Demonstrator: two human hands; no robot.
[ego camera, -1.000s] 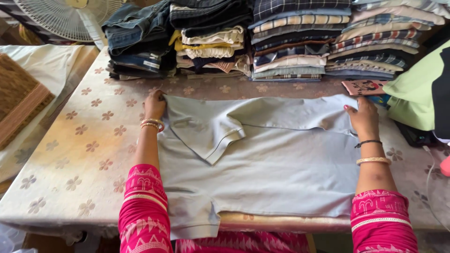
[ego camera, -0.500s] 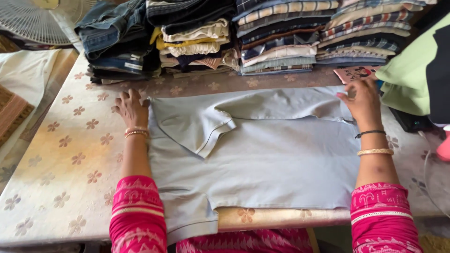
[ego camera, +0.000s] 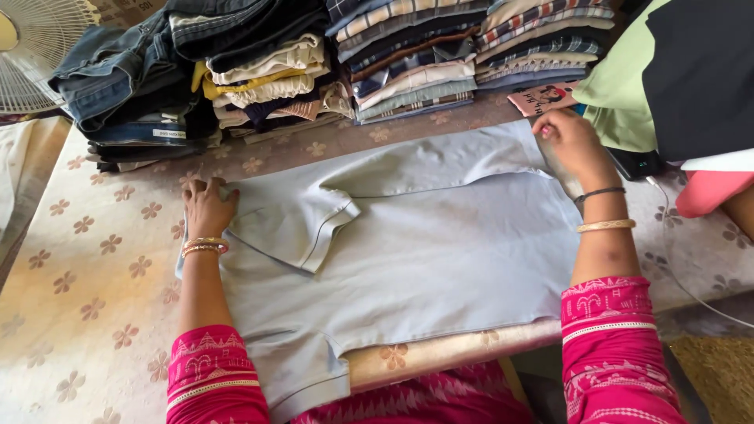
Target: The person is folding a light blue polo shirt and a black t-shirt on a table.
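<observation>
At the far left edge of the view, a white wire-guarded fan (ego camera: 27, 55) is seen beside a stack of folded denim trousers (ego camera: 129, 78). The cream tablecloth printed with brown flowers (ego camera: 86, 259) is spread under everything. On it, across the middle and hanging a little over the near edge, a pale blue short-sleeved knit shirt (ego camera: 424, 235) is laid flat.

The left hand (ego camera: 208, 206) is pressed palm-down on the shirt's left edge, fingers spread and closed on nothing; gold bangles (ego camera: 204, 246) are worn at that wrist. One sleeve (ego camera: 302, 224) is folded inward over the body, its ribbed cuff pointing to the centre. The fabric is judged soft, light and limp, likely to slide over itself and crease easily; it is best taken at the shoulder seams or hem corners, by pinching both layers. The surface is smooth, with only faint wrinkles, and the upper edge is folded down in a straight band.

Behind, piles of folded checked and plain shirts (ego camera: 416, 63) are ranged along the table's far side. The right hand (ego camera: 573, 145) rests on the shirt's upper right corner, fingers curled over the cloth; whether the edge is actually gripped cannot be told. A dark band and a gold bangle (ego camera: 605, 225) are worn there. At the far right, a light green and black garment (ego camera: 667, 71) is piled.
</observation>
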